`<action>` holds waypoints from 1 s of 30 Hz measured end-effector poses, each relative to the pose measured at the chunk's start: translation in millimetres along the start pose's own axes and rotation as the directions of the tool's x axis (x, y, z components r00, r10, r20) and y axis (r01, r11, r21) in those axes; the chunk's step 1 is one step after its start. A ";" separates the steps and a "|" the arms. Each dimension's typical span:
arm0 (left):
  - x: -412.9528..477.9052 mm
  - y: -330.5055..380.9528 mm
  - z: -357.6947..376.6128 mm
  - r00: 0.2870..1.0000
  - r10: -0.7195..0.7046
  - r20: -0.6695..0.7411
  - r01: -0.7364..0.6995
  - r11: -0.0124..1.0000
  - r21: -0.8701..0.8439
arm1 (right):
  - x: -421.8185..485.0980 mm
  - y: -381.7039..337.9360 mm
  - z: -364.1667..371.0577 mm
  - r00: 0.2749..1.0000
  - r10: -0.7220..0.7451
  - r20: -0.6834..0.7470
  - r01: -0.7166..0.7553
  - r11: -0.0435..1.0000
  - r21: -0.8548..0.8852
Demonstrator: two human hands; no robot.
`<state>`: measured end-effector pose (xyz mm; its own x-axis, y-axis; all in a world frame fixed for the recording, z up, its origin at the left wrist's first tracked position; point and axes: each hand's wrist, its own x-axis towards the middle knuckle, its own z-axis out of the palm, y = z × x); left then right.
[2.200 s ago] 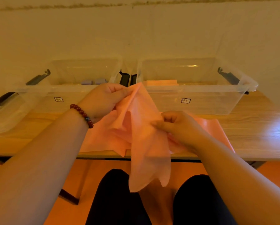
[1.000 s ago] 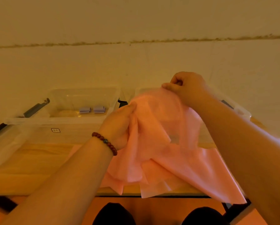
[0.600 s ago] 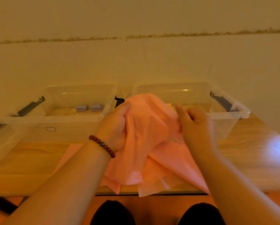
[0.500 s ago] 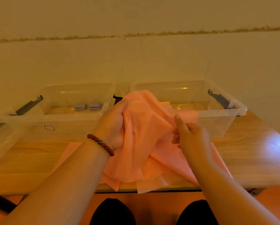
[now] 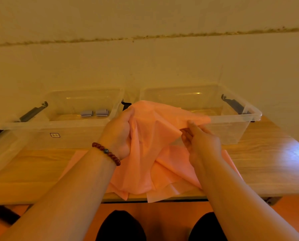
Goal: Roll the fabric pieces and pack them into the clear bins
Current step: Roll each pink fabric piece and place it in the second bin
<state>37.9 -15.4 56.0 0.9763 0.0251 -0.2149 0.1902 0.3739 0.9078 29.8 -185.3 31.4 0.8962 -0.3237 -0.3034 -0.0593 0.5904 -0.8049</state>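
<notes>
Pink fabric [image 5: 150, 145] bunched up over the tabletop [image 5: 266, 162]!
Left hand [image 5: 118, 134] clutches its top, right hand [image 5: 201, 141] pinches a fold; the tail spills off the near edge, in front of the right-hand clear bin [image 5: 232, 131].
</notes>
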 end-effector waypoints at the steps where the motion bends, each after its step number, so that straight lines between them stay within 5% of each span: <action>1: -0.4 -0.2 -0.4 1.000 0.013 -0.012 -0.013 1.000 0.010 | -0.3 0.5 -1.7 1.000 -0.011 -0.003 0.011 1.000 -0.030; 5: 1.3 0.8 -2.7 0.992 0.110 -0.061 -0.106 0.992 0.065 | -8.9 -6.7 -11.1 0.982 -0.180 0.050 0.187 0.940 -0.284; 9: 5.0 4.9 -3.5 0.981 0.168 -0.097 -0.158 0.982 0.106 | 3.5 -33.1 5.9 0.874 -0.422 0.240 0.484 0.716 -0.504; 14: 3.0 9.1 -2.5 0.971 0.192 -0.142 -0.173 0.976 0.133 | 31.8 -56.1 41.6 0.879 -0.275 0.389 0.475 0.560 -0.679; 23: 0.8 -9.5 -1.6 0.995 0.085 -0.043 -0.085 0.996 -0.003 | 11.2 -32.9 22.6 0.867 -0.360 0.344 0.493 0.719 -0.490; 26: 0.6 -13.5 5.2 0.998 0.036 -0.051 -0.039 0.997 -0.061 | 0.2 -17.1 0.6 0.880 -0.403 0.254 0.473 0.679 -0.562; 28: 0.0 -14.5 8.7 1.000 -0.009 -0.029 0.006 0.996 -0.086 | -1.5 -9.0 -6.5 0.926 -0.312 0.211 0.371 0.660 -0.654; 30: -2.2 -15.1 13.9 0.999 -0.021 0.025 0.023 0.996 -0.085 | -3.8 -1.0 -6.6 0.977 -0.108 0.183 0.200 0.756 -0.623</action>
<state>34.3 -34.0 47.7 0.9743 -0.0061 -0.2253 0.2036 0.4521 0.8684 23.6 -189.6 30.0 0.9626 -0.2446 -0.1161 -0.1392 -0.0794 -0.9871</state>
